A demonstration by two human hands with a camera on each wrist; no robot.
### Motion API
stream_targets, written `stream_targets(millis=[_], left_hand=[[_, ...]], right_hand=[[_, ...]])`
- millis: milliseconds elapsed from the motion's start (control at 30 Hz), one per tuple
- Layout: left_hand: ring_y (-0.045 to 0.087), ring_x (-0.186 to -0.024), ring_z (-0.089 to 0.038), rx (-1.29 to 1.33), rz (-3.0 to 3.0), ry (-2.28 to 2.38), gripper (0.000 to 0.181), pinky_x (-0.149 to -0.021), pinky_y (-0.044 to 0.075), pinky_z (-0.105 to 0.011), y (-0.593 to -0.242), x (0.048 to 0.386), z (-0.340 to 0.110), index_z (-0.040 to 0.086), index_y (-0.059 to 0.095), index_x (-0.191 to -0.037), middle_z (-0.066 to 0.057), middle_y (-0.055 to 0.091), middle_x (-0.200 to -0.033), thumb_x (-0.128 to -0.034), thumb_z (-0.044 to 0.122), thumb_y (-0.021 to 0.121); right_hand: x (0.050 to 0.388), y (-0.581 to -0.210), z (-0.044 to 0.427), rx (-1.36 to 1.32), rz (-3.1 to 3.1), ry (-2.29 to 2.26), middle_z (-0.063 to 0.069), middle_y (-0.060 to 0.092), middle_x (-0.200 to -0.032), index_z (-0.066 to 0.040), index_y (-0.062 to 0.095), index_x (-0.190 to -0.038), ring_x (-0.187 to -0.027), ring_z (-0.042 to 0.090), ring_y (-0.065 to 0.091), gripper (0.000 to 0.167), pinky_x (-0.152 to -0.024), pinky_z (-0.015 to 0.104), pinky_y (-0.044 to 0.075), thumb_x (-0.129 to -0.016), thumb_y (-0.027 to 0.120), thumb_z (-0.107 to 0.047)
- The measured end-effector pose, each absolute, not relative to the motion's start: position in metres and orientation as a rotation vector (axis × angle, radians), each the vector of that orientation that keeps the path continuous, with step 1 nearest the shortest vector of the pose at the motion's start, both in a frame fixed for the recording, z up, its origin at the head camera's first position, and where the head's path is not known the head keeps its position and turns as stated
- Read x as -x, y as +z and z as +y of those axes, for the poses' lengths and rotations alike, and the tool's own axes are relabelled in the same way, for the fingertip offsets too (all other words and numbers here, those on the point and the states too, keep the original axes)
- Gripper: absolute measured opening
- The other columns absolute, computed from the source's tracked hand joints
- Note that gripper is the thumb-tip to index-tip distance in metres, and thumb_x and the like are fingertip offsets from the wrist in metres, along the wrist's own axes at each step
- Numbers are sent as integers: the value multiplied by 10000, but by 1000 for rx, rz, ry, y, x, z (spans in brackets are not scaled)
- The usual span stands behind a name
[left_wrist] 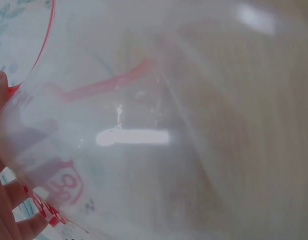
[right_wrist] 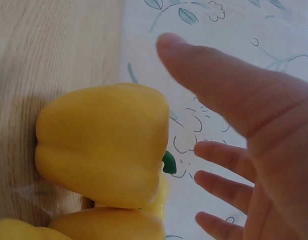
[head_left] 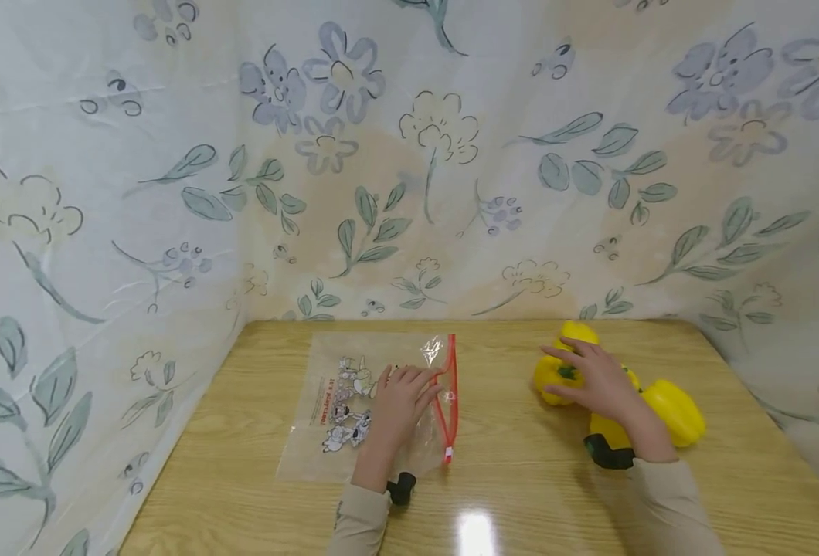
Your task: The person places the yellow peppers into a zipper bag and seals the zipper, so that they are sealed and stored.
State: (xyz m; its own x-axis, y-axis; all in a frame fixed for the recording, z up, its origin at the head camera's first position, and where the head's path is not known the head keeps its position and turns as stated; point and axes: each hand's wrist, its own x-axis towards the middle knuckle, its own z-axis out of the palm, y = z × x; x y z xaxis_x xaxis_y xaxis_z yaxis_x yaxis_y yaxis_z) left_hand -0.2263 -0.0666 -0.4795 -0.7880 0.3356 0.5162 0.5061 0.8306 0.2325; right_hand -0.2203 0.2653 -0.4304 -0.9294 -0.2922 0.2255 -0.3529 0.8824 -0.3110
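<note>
In the head view, the right hand (head_left: pixel 600 386) is over a cluster of yellow peppers (head_left: pixel 675 413) on the right side of the worktop (head_left: pixel 514 479), its thumb and fingers apart above the leftmost pepper (head_left: pixel 550 375). A clear bag (head_left: pixel 347 394) lies flat to the left, well apart from the cluster; its red zip strip (head_left: pixel 453 363) runs near to far along its right edge, facing the peppers. The left hand (head_left: pixel 402 401) rests on the bag just left of that strip, so the bag is its nearest thing and the peppers are the right hand's. Cartoon figures and a line of red lettering show on the bag, turned so that I cannot read them. In the left wrist view, the film bulges close to the camera with red letters too blurred to make out; the thumb and at least 2 fingers show at its edge, but whether they pinch it I cannot tell. In the right wrist view, 1 pepper's long axis points toward the spread hand, green stem (right_wrist: pixel 169 163) on that end; no label shows.
</note>
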Motion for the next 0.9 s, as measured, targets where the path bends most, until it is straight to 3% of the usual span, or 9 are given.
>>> stream_targets(millis=[533,900], left_hand=[[536,-1114,-186,611,-2528,-480,287,-1031,318,-543,-483,227,-68,332,606,-1179,107,637,-1095,-898,376,571],[541,-1120,-220,609,-2529,-491,284,-1040,303,-554,-481,226,-69,321,612,-1187,95,638,-1119,-914,370,554]], right_hand=[[225,-436,274,-581,-2971,566,291,411,-1352,-119,512,-1330,-1160,499,432,658,-880,625,391,-755,758,-323],[224,-437,271,-574,-2963,568,261,472,-1285,-118,543,-1293,-1113,437,486,617,-834,572,443,-748,768,-296]])
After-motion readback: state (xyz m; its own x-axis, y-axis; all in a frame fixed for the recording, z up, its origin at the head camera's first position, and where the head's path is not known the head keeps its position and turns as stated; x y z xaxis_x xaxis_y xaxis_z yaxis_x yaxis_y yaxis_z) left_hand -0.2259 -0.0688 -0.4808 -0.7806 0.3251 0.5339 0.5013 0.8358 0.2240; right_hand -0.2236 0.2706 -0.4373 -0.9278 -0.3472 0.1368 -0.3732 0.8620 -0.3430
